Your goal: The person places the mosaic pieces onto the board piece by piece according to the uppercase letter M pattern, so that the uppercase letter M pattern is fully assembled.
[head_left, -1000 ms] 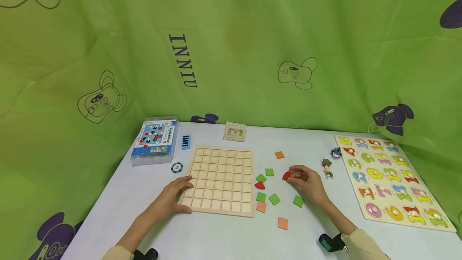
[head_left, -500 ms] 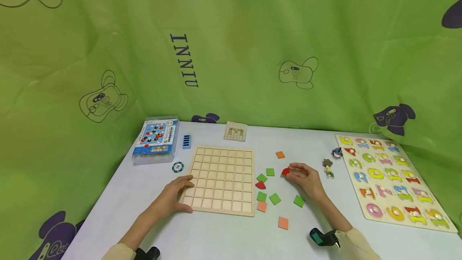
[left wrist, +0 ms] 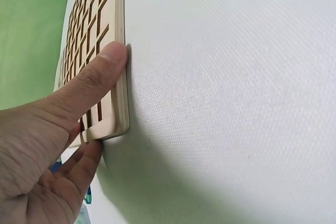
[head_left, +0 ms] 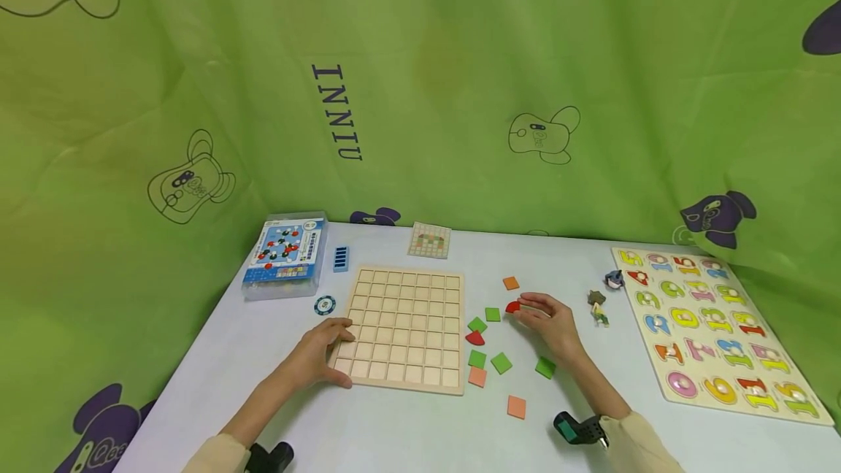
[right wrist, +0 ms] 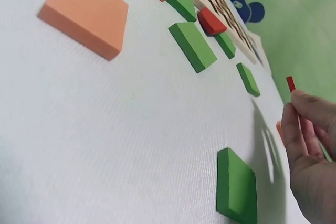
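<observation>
a pale table [head_left: 407,429] stands inside a tent of green cartoon-print cloth [head_left: 420,79]. the wooden grid board [head_left: 404,327] lies on it as landmark. the left hand [head_left: 315,356] clasps the board's near left corner, thumb on the edge. just right of the board, among scattered green and orange tiles, the right hand [head_left: 548,320] pinches a red curved tile [head_left: 512,306]. a number puzzle [head_left: 712,327] lies far right of the board.
</observation>
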`<state>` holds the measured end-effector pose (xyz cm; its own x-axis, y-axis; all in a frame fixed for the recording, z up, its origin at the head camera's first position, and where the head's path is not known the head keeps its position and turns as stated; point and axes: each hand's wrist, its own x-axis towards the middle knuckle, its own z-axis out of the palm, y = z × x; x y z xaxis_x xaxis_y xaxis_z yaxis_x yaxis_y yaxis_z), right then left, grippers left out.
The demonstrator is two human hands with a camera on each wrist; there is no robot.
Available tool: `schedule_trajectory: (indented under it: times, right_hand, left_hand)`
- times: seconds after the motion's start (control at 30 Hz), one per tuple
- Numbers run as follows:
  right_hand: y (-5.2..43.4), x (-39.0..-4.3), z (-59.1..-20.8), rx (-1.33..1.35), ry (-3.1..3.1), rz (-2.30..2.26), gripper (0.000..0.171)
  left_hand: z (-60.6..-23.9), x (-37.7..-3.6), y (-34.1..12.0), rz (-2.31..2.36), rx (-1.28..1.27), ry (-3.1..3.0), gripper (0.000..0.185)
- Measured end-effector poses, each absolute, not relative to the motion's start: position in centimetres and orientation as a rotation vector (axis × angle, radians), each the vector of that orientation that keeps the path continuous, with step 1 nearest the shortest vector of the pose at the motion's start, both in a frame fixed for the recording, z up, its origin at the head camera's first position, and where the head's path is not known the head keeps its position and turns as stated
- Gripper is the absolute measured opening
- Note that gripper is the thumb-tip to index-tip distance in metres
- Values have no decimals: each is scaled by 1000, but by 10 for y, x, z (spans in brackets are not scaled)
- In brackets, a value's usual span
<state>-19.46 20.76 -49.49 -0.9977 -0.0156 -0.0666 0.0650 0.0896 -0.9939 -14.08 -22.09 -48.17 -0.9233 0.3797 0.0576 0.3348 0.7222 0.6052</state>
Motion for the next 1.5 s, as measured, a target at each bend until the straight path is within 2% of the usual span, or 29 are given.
schedule_trajectory:
  times: [0.87, 1.5]
  right_hand:
    - [168, -200, -492, -167, 2258, -2117, 44]
    - [118, -208, -490, -263, 2149, -2180, 42]
  left_hand:
    - [-476, -138, -215, 991, 516, 2851, 65]
    - [-475, -138, -213, 996, 485, 2858, 64]
